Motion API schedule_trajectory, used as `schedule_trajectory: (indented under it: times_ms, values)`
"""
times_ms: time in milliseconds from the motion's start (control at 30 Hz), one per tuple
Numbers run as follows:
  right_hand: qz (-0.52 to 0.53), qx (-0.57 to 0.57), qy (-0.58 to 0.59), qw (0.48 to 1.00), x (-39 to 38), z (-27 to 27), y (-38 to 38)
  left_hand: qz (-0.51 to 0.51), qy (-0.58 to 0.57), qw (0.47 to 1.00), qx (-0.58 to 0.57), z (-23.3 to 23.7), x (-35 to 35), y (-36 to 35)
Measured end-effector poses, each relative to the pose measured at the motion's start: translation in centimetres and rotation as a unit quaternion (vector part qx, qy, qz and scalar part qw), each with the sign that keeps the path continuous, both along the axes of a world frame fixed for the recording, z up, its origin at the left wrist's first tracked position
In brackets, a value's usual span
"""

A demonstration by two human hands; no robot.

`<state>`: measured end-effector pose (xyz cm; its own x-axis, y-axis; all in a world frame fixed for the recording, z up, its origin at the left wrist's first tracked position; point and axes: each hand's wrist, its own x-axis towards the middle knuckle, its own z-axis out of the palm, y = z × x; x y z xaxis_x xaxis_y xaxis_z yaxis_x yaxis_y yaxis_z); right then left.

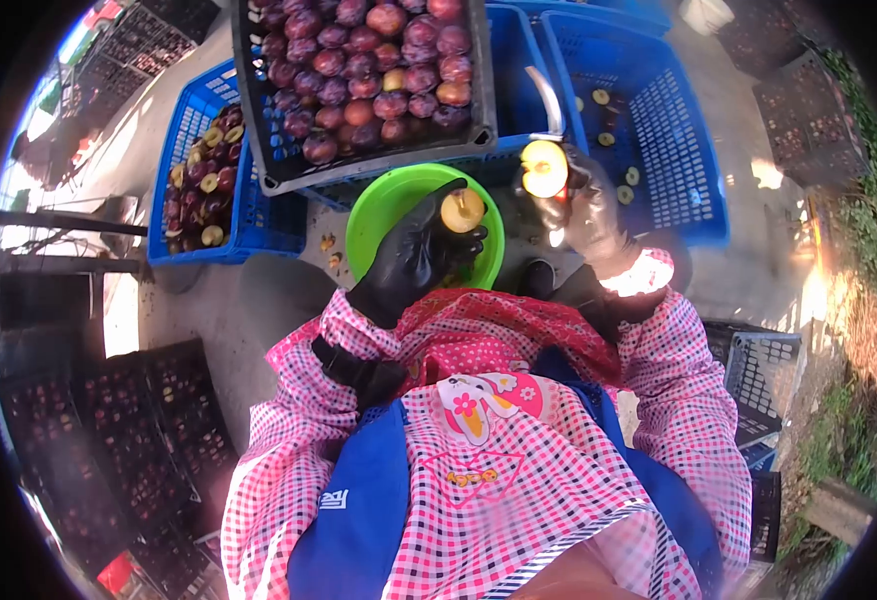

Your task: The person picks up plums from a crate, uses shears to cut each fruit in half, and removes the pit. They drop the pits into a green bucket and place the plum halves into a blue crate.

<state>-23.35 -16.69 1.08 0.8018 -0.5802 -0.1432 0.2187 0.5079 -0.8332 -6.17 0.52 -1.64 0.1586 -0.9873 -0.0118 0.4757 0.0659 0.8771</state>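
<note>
My left hand (pixel 413 248), in a black glove, grips a plum half (pixel 462 211) with its yellow cut face and stone area turned up, above a bright green basin (pixel 366 205). To its right my right hand (pixel 590 215), also gloved, is closed on another plum half (pixel 544 168), cut face up. A curved shiny blade (pixel 545 98), seemingly a knife's, juts up beyond that half; something red shows under the fingers. Glare hides part of the right glove. The two halves are apart.
A black crate (pixel 485 140) of whole plums rests on blue crates ahead. A blue crate (pixel 258 245) of cut plums stands left; another blue crate (pixel 703 190) at right holds several halves. Stacked dark crates (pixel 108 440) stand at lower left, more crates (pixel 763 375) at right.
</note>
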Motion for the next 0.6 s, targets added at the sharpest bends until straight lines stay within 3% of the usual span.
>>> schedule_trajectory:
  times_ms: [33, 100, 233, 267, 300, 333, 367, 400, 433, 467, 500, 533, 600]
  values:
    - [-0.002, 0.013, 0.021, 1.000, 0.1, 0.0, 0.2, -0.005, 0.002, 1.000, -0.003, -0.3, -0.1, -0.4]
    - [0.017, 0.073, -0.033, 0.997, 0.2, -0.4, 0.6, -0.035, 0.255, 0.966, 0.017, -0.9, -0.2, -0.7]
    - [0.020, 0.077, -0.028, 0.996, -0.4, -1.2, 0.5, -0.004, 0.297, 0.955, 0.024, -0.6, -0.7, -0.5]
    - [-0.030, 0.017, 0.002, 0.999, -0.4, 0.1, 0.6, -0.008, 0.102, 0.995, -0.008, -0.8, -0.5, -0.3]
    - [-0.083, -0.013, 0.048, 0.995, -1.0, 1.0, -1.0, -0.010, -0.096, 0.995, -0.039, -1.0, -0.2, -0.1]
    - [-0.133, -0.043, 0.095, 0.986, -1.6, 1.8, -2.8, -0.007, -0.096, 0.995, -0.035, -0.6, 0.1, 0.1]
    - [-0.250, -0.320, 0.301, 0.863, -1.4, 3.1, -3.3, -0.015, -0.290, 0.956, -0.029, 0.1, 0.5, 0.1]
    - [-0.331, -0.550, 0.463, 0.611, -1.4, 4.5, -3.5, -0.027, -0.472, 0.881, -0.021, 0.5, 0.6, 0.2]
    - [-0.306, -0.492, 0.404, 0.708, -1.7, 6.1, -3.5, -0.028, -0.472, 0.881, -0.022, 0.3, 0.3, 0.4]
    - [-0.308, -0.494, 0.403, 0.706, -1.5, 5.8, -3.1, -0.021, -0.194, 0.981, -0.009, -0.2, -0.2, 0.4]
    - [-0.234, -0.495, 0.363, 0.754, -0.9, 4.9, -2.1, -0.014, 0.102, 0.995, 0.007, -0.5, -0.7, 0.4]
    - [-0.157, -0.489, 0.322, 0.795, -0.5, 4.1, -0.8, -0.017, 0.105, 0.994, 0.010, -0.6, -1.0, 0.4]
    - [-0.022, -0.554, 0.297, 0.777, 0.7, 4.5, 1.7, -0.030, 0.103, 0.994, 0.013, -0.4, -1.3, 0.0]
